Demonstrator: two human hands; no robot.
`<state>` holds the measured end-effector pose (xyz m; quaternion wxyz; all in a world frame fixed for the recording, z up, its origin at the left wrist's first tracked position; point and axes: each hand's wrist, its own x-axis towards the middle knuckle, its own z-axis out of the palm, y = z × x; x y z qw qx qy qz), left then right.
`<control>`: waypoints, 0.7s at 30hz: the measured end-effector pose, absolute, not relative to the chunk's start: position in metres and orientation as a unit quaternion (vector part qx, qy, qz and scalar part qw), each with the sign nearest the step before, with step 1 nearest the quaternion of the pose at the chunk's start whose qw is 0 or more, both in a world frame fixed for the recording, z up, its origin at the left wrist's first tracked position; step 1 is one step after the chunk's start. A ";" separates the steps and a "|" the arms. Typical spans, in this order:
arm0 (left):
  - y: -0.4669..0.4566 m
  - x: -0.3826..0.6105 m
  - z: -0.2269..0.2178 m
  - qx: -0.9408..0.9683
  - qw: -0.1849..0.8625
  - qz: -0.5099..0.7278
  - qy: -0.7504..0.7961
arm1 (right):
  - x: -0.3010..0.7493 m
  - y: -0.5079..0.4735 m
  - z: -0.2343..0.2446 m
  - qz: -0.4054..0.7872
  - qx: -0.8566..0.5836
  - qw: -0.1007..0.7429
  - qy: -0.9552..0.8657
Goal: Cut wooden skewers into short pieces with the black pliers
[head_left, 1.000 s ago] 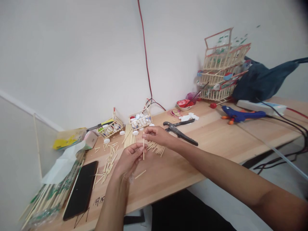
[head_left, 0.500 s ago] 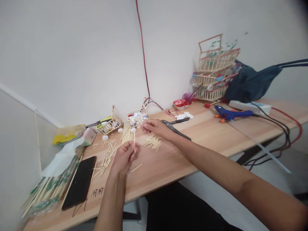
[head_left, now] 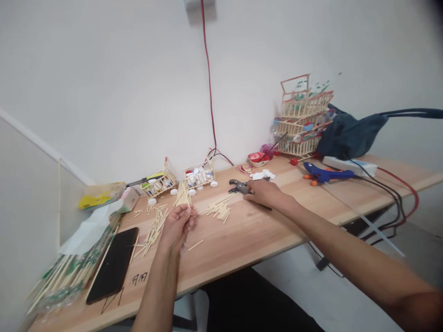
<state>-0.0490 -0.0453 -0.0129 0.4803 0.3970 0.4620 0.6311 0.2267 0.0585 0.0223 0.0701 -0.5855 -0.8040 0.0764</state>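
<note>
My left hand (head_left: pixel 178 222) is closed in a pinch around a thin wooden stick (head_left: pixel 189 201), whose upper end points away from me. Over to the right, my right hand (head_left: pixel 263 193) has its fingers closed around the handles of dark pliers (head_left: pixel 238 187) on the table, with the jaws pointing left. The hand covers most of the handles. Between my hands lies a fan of cut sticks (head_left: pixel 218 210). Behind my left hand is a bundle of longer sticks (head_left: pixel 182 195), and one short stick (head_left: pixel 195 245) lies alone in front.
Two small stick-built carts (head_left: pixel 199 177) with white wheels stand at the back. Stacked stick baskets (head_left: pixel 301 124), a blue glue gun (head_left: pixel 327 173) and a power strip (head_left: pixel 349 166) are to the right. A phone (head_left: pixel 112 265) and packaged sticks (head_left: pixel 74 272) lie left.
My right hand has moved right, away from my left hand, and taken hold of the pliers. My left hand keeps its pinch on the stick. The view has shifted slightly.
</note>
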 end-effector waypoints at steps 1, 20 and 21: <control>-0.045 -0.050 -0.013 0.397 0.478 0.632 0.463 | 0.224 0.058 0.022 0.077 -0.585 0.063 -0.805; -0.044 -0.054 -0.015 0.384 0.438 0.670 0.460 | 0.222 0.050 0.035 0.075 -0.655 0.088 -0.747; -0.044 -0.054 -0.015 0.381 0.436 0.674 0.459 | 0.228 0.048 0.035 0.062 -0.648 0.109 -0.751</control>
